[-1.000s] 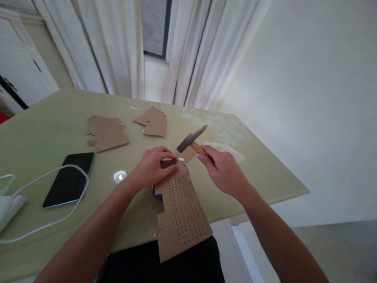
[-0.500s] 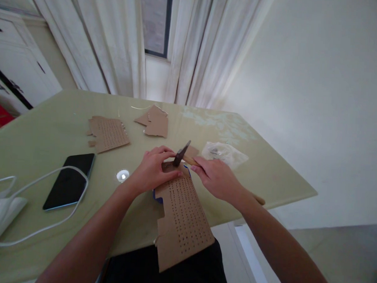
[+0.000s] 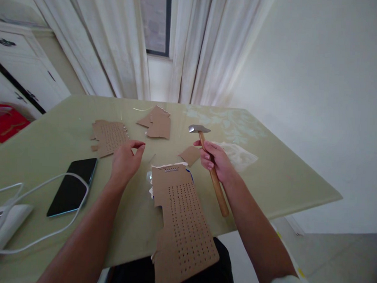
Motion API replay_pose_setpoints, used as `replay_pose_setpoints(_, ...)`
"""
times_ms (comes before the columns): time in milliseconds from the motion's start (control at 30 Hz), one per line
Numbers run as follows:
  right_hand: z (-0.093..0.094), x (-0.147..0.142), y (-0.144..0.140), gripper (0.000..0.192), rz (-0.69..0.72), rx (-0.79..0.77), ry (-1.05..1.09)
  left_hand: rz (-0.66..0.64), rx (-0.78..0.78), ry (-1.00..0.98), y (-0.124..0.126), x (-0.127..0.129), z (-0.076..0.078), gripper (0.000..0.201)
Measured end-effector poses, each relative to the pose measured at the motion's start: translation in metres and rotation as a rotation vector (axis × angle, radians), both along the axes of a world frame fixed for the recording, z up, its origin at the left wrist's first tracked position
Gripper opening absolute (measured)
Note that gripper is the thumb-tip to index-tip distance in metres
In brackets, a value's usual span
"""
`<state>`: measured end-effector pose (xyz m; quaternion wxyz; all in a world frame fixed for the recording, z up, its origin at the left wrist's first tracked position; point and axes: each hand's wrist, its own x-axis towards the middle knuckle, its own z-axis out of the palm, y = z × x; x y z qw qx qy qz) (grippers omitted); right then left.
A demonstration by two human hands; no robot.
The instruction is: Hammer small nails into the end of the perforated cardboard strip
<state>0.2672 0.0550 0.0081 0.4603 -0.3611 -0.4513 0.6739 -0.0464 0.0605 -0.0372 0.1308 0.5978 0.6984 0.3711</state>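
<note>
A long brown cardboard strip [image 3: 181, 217] punched with rows of small holes lies on the green table [image 3: 43, 144] and hangs over its near edge. My right hand [image 3: 215, 159] grips the wooden handle of a hammer [image 3: 206, 158], its metal head raised beyond the strip's far end. My left hand [image 3: 125, 159] hovers left of the strip, holding nothing that I can see, with thumb and fingers loosely curled. A small cardboard scrap [image 3: 190, 154] lies between the strip and the hammer.
Another holed cardboard piece [image 3: 110, 135] and plain cardboard pieces [image 3: 158, 123] lie farther back. A black phone [image 3: 73, 186], a white cable [image 3: 43, 231] and a white device [image 3: 0, 221] sit at left. A clear plastic bag [image 3: 237, 153] lies right of the hammer.
My left hand let go of the strip's far end and moved left. My right hand lifted the hammer off the strip and drew it back to the right.
</note>
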Motion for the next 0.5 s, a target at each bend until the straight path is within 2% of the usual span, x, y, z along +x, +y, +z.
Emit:
replay_pose_setpoints(133,-0.027,-0.003,0.007,0.042,-0.033,-0.057,0.109,-0.127,-0.123,0.238,0.007,0.005,-0.021,0.028)
replay_pose_setpoints(233,-0.040,0.000,0.004,0.046,-0.046,-0.092,0.162,-0.180,-0.193,0.344,0.011,0.008,-0.031,0.024)
replay_pose_setpoints(367,-0.046,0.005,0.001,0.046,-0.053,-0.120,0.202,-0.205,-0.232,0.425,0.012,0.010,-0.035,0.020)
replay_pose_setpoints(500,-0.043,0.004,-0.001,0.042,-0.033,-0.138,0.237,-0.207,-0.249,0.498,0.008,0.011,-0.035,0.020)
